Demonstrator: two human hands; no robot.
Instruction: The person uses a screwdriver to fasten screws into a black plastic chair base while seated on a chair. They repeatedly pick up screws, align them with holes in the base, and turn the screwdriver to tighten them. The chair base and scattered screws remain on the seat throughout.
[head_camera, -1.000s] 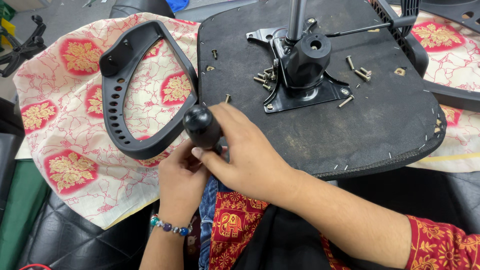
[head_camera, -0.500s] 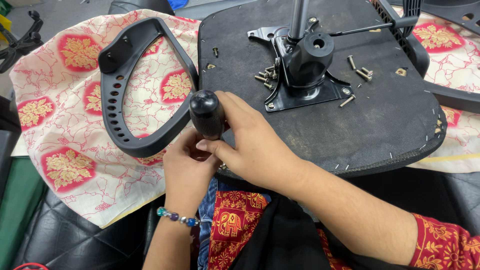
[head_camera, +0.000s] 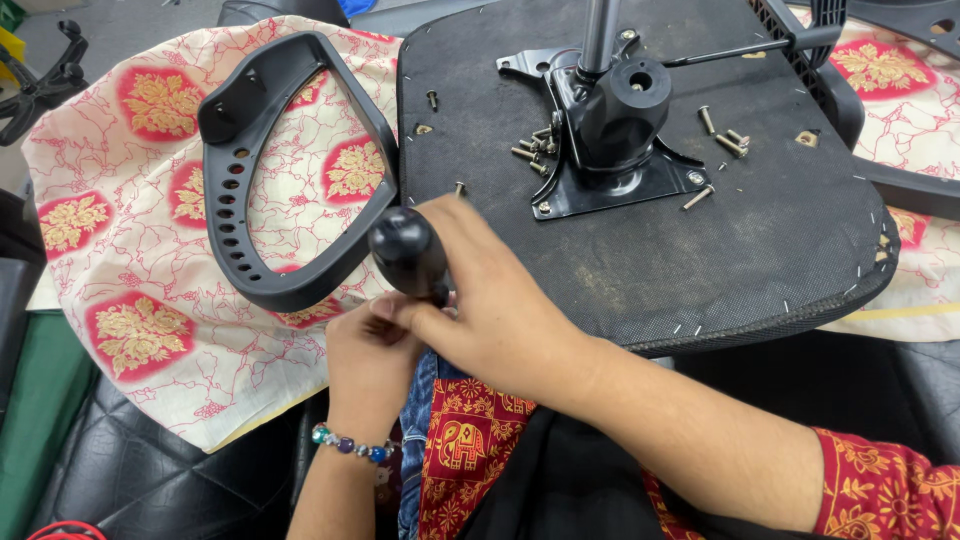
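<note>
While you look down at upturned seat (head_camera: 640, 260), both your hands meet at its near edge. Right hand (head_camera: 490, 310) grasping black knob (head_camera: 408, 252), fingers wrapped round its lower part. Left hand (head_camera: 372, 350) just below, fingertips curled against knob's underside; what they pinch is hidden. Knob sits between seat edge and armrest (head_camera: 262, 170), above floral cloth (head_camera: 140, 270). Loose screws (head_camera: 535, 150) lie beside mechanism (head_camera: 620, 130) mid-seat.
</note>
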